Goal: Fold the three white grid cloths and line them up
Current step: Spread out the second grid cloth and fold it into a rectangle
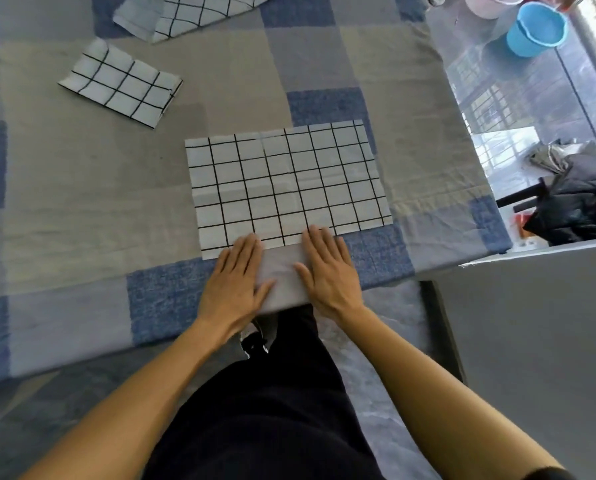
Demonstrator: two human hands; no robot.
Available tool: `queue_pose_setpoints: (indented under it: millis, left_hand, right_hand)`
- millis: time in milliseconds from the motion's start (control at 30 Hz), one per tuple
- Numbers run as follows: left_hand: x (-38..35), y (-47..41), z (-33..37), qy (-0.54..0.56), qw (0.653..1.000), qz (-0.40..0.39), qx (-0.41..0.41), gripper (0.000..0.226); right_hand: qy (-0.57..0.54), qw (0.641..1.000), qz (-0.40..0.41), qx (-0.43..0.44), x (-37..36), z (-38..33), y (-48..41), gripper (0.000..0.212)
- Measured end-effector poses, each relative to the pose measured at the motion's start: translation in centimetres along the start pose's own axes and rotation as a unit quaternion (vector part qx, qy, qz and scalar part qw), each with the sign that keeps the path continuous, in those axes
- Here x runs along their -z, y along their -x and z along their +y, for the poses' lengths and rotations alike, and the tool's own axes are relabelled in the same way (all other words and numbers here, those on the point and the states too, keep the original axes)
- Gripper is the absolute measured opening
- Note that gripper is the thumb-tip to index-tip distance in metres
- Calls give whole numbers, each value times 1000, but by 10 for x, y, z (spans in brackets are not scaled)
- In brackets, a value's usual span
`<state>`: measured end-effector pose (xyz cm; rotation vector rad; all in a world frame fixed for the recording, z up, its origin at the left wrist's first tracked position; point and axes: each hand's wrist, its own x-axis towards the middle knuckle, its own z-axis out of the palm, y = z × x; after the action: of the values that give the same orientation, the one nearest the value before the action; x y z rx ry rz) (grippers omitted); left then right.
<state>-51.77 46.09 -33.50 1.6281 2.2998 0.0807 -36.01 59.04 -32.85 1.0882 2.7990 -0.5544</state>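
White with a black grid, the middle cloth (286, 188) lies flat near the front of the table, its long sides running left to right across the blue-and-grey table cover (82, 209). It looks spread single or half-folded; I cannot tell how many layers it has.

Both hands lie palm down at its near edge, fingers straight and holding nothing. The left hand (236, 275) has its fingertips on the hem left of centre. The right hand (327, 268) has its fingertips on the hem just beside, with a strip of cover between the two. Placed like this, they probably flatten the hem and square it to the table edge, so that a fold would land clean.

A folded cloth (120, 86) sits well apart at the far left, a small neat rectangle turned at an angle. The far cloth (185, 15) lies loose and rumpled at the top, partly out of view, seemingly waiting its turn.

By my reading one cloth is done, one is in hand and one is untouched. Lining up is not yet begun.

Off the table to the right stands a blue bucket (537, 29).
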Motion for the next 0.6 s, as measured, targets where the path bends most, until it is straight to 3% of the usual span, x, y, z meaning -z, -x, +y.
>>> queue_pose_setpoints:
  millis: [133, 233, 367, 467, 533, 600]
  left_hand:
    - [1, 14, -16, -1, 999, -4, 45, 77]
    - [2, 24, -17, 6, 996, 8, 91, 76]
    - [3, 30, -13, -6, 993, 17, 116, 75]
    - [4, 27, -10, -14, 993, 18, 114, 75]
    - [5, 24, -5, -15, 995, 24, 100, 73]
    - [6, 26, 1, -14, 996, 25, 82, 70]
  right_hand:
    - [17, 992, 53, -117, 15, 56, 18, 71]
    - [31, 991, 28, -131, 24, 75, 25, 66]
    - [11, 984, 75, -159, 24, 60, 19, 65]
    - [10, 993, 103, -55, 20, 27, 17, 55]
    - [7, 996, 72, 48, 12, -5, 13, 54]
    - [-10, 995, 17, 96, 5, -39, 8, 58]
